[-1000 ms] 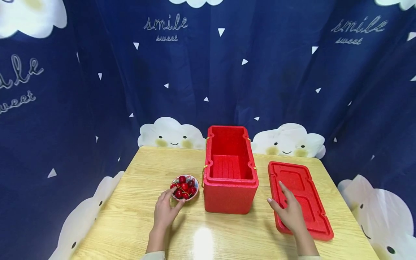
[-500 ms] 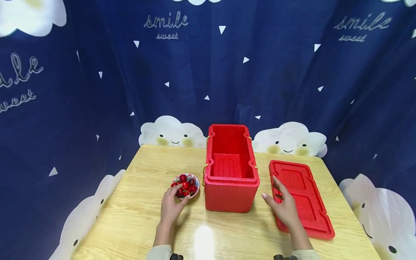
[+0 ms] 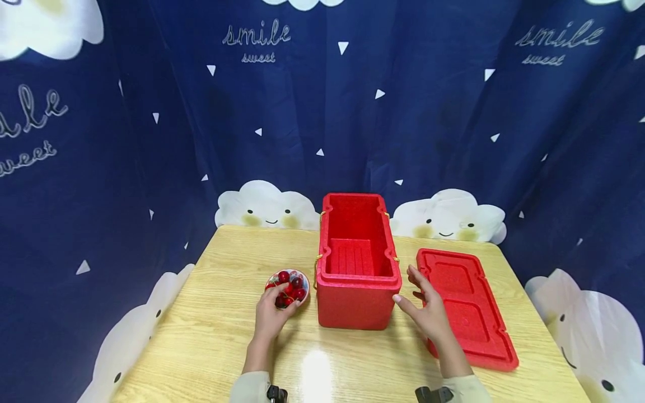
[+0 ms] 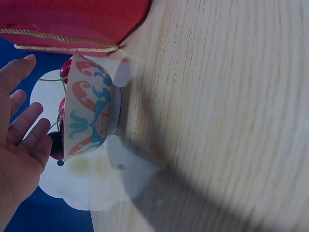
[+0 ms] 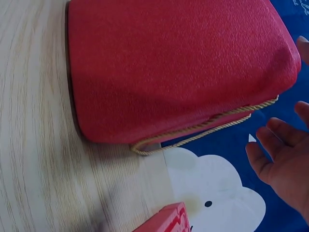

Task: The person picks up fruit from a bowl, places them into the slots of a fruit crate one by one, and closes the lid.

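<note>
Mid-bench (image 3: 237,252): one red foam box (image 3: 359,308), upright, mouth uncovered, yellow cord handle (image 5: 241,109) on its right side. Along the right edge: one red lid (image 3: 468,316), lying flat, apart from the box. Between the box and the left edge: one patterned bowl (image 4: 89,111), upright, heaped with cherries (image 3: 298,283). Left hand (image 3: 270,319): over the bowl, fingers loosely bent, thumb well apart, no grip visible; contact with a cherry cannot be told. Right hand (image 3: 431,320): between box and lid, fingers wide, holding nothing. Status, by judgement: early; lid off, bowl not yet lifted, no cherries visible in the box.
</note>
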Available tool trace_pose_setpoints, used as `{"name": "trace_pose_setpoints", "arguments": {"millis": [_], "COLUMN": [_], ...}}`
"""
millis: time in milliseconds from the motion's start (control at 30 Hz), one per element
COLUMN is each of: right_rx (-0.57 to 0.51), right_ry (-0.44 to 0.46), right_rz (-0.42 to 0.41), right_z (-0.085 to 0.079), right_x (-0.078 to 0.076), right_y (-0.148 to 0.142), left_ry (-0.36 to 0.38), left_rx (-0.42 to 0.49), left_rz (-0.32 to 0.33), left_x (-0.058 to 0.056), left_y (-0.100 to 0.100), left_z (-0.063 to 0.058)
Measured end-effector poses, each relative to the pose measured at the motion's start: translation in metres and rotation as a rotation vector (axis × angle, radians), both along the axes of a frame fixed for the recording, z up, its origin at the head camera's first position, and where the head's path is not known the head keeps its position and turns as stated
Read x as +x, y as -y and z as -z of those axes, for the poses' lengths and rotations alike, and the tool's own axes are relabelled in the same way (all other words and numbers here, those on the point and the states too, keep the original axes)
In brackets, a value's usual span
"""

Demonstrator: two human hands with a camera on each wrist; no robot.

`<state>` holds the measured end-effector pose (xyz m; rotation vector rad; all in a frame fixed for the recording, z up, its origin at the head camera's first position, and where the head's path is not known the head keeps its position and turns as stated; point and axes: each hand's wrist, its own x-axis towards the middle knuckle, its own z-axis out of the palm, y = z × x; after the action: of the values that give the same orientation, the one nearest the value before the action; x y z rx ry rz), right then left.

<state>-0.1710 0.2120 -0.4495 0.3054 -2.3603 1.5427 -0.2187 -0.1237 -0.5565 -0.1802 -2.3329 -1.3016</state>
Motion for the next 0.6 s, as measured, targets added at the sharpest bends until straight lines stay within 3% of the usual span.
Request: {"name": "trace_pose_setpoints", "arguments": {"millis": [333,600], "right_rx": [-0.06,-0.093], "right_ry": [0.018,0.028], "right_rz": [-0.039,-0.042], "right_z": [0.004,0.007], "right_x": [-0.014,-0.023], "right_y": [0.009,0.018], "left_ry": [0.12,0.161], "left_rx": [0.095,0.09], "left_rz": [0.054,0.096], "left_x": [-0.009,-0.014], "left_y": [-0.003,-0.002], "left_z": [0.0,0.0]}}
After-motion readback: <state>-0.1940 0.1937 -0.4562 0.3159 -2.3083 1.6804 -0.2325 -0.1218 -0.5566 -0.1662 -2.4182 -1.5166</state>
